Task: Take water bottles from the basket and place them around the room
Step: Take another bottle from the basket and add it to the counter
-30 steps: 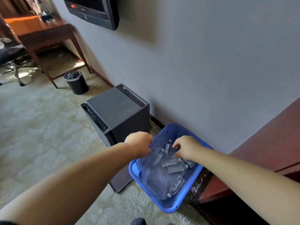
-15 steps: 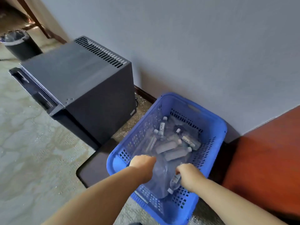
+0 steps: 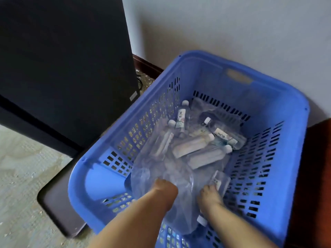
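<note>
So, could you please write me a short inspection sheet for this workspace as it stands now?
Surface: pale patterned carpet; dark mat under the basket's near corner.
Job's things: blue basket on the floor by the wall, holding water bottles lying flat amid clear plastic wrap.
Clutter: nothing seen.
Grippers: left hand grips the wrap; right hand closes on a bottle.
Cables: dark cord behind the black cabinet.
Surroundings: grey wall, wood skirting, reddish wood furniture at right.
</note>
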Tool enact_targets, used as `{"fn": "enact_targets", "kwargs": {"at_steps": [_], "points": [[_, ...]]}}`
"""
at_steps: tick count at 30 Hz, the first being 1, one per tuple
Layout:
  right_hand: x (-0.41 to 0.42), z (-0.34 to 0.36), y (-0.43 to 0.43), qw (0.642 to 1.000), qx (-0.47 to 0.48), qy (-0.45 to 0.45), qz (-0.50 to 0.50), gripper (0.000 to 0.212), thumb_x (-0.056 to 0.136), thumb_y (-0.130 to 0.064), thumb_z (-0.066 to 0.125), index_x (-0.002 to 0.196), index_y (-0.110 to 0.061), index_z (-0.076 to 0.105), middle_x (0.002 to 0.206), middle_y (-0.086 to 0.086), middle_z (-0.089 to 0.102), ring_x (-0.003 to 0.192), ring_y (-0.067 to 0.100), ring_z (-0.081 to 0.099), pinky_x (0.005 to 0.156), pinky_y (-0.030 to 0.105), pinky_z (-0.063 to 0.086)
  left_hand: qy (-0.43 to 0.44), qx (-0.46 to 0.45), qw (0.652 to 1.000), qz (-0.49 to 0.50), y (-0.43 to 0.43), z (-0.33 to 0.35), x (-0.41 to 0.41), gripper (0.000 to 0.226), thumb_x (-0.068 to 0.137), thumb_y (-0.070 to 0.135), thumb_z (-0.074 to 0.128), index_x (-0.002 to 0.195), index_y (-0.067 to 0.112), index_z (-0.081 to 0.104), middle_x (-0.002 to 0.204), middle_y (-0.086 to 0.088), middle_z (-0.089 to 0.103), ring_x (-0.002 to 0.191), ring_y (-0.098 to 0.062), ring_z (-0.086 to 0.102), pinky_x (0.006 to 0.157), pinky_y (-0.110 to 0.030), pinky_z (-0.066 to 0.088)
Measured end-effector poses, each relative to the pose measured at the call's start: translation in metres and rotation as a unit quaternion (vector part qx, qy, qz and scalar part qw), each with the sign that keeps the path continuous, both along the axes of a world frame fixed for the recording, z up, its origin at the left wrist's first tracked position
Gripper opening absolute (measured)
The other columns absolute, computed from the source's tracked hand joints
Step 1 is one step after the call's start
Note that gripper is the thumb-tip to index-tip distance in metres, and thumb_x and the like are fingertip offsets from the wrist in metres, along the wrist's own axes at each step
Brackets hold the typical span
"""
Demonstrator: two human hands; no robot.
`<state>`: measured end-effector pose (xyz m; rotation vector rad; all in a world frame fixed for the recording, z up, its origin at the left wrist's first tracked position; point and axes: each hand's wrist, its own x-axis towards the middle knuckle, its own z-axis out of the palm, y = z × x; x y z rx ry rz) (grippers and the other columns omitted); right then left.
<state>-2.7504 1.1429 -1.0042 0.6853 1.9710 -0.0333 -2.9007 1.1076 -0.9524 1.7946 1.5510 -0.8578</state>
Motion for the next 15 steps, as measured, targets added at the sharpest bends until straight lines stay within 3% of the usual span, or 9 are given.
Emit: {"fn": "enact_targets", "kwargs": {"at_steps": [3,7,11,15], "points": [[-0.003,-0.016,0.0,0.999,0.023,-0.043,0.023,0.044,0.1,-0.009,0.033,0.142,0.003,0.033,0.148,0.025,0.033,0.136,0.044,0.026,0.112,0.06,0.016,-0.005,-0.015,0.999,0.029,-0.008,-0.014,0.001,0.037,0.084,0.01,0.063,0.121,0.008,0.058,0.128,-0.014,0.058,0.12,-0.034,0.055,0.101,-0.044,0.044],[-0.004,-0.016,0.005,0.999,-0.006,-0.04,0.012,0.042,0.1,-0.011,0.03,0.141,0.0,0.038,0.145,0.023,0.039,0.137,0.041,0.029,0.114,0.061,0.002,0.015,-0.053,0.997,0.05,-0.019,-0.017,-0.01,0.043,0.085,0.01,0.063,0.127,0.007,0.053,0.134,-0.014,0.053,0.127,-0.033,0.049,0.105,-0.042,0.037],[-0.013,0.008,0.013,0.998,-0.047,0.039,-0.028,0.038,0.098,-0.014,0.033,0.134,-0.01,0.048,0.138,0.024,0.045,0.133,0.039,0.034,0.111,0.065,-0.005,0.001,-0.041,0.993,0.115,-0.006,0.004,-0.02,0.043,0.087,0.012,0.06,0.129,0.008,0.052,0.136,-0.013,0.052,0.127,-0.031,0.049,0.104,-0.038,0.039],[-0.021,0.074,0.006,0.977,-0.055,0.156,-0.133,0.039,0.094,-0.012,0.038,0.132,-0.018,0.043,0.134,0.019,0.048,0.13,0.031,0.04,0.113,0.061,0.006,-0.021,-0.049,0.984,0.172,-0.014,0.067,-0.023,0.04,0.088,0.01,0.055,0.127,0.012,0.052,0.135,-0.011,0.053,0.124,-0.03,0.052,0.099,-0.038,0.044]]}}
